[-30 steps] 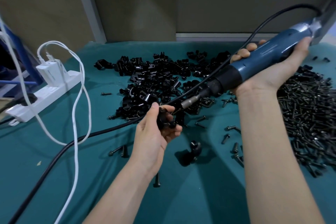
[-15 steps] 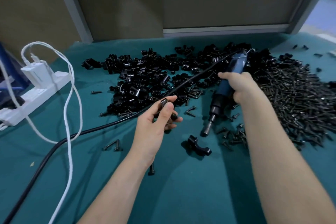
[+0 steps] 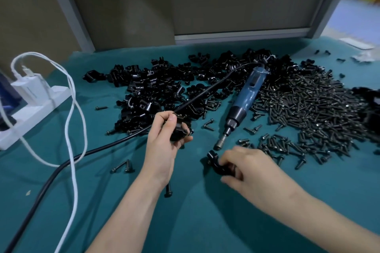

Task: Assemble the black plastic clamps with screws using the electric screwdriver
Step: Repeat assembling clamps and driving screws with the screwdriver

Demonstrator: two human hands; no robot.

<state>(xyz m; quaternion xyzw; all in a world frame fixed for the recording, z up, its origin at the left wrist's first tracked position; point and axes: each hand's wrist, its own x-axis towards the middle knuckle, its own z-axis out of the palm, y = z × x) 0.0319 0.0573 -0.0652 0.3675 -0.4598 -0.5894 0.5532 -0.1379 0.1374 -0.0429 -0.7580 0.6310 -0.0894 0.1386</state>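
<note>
My left hand (image 3: 164, 146) grips a black plastic clamp piece (image 3: 178, 131) above the green mat, just in front of the clamp pile (image 3: 156, 92). My right hand (image 3: 248, 168) curls its fingers round a second black clamp piece (image 3: 214, 162) lying on the mat near the middle. The blue electric screwdriver (image 3: 244, 100) lies on the mat, free of both hands, its bit pointing toward me just beyond my right hand. A large heap of black screws (image 3: 308, 113) spreads to its right.
The screwdriver's black cable (image 3: 82, 156) runs from the tool across the clamp pile, behind my left hand, to the lower left. A white power strip (image 3: 30, 113) with a charger and white cable (image 3: 72, 129) sits at the left edge. Loose screws (image 3: 123, 167) dot the mat.
My right hand has let go of the screwdriver, which now lies on the mat, and has come down onto the loose clamp piece. My left hand keeps its clamp piece.
</note>
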